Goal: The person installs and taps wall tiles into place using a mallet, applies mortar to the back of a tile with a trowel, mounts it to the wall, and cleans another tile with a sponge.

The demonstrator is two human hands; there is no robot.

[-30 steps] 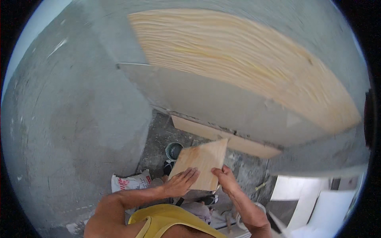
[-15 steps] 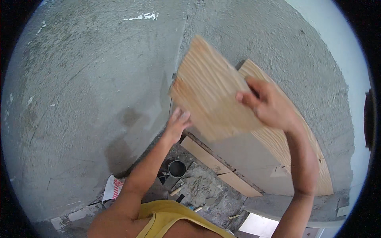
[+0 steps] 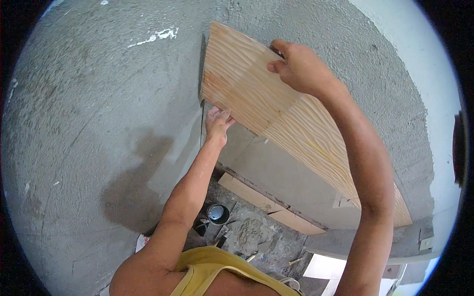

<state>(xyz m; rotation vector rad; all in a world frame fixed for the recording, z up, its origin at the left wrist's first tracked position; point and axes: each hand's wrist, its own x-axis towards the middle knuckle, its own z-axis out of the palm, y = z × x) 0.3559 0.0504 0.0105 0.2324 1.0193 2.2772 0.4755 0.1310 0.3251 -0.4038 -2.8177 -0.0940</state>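
A wood-grain wall tile stands nearly upright against the rough grey wall, its left end close to the inner corner. My right hand pinches its upper edge, thumb on the patterned face and the other fingers partly hidden behind the edge. Below, my left hand bears against the lower edge near the left end, its fingers bent up to the tile. To the right, another tile of the same wavy pattern is on the wall, and the held tile's right end meets or nearly meets it.
Lower down, a row of plain-backed boards or tiles runs along the wall's foot. A dark bucket stands on the floor beside a heap of grey mortar. The left wall is rough cement. An outlet plate sits at right.
My right hand has carried the tile up and left against the wall, in line with the neighbouring tile. My left hand has risen and now touches the tile's lower edge.
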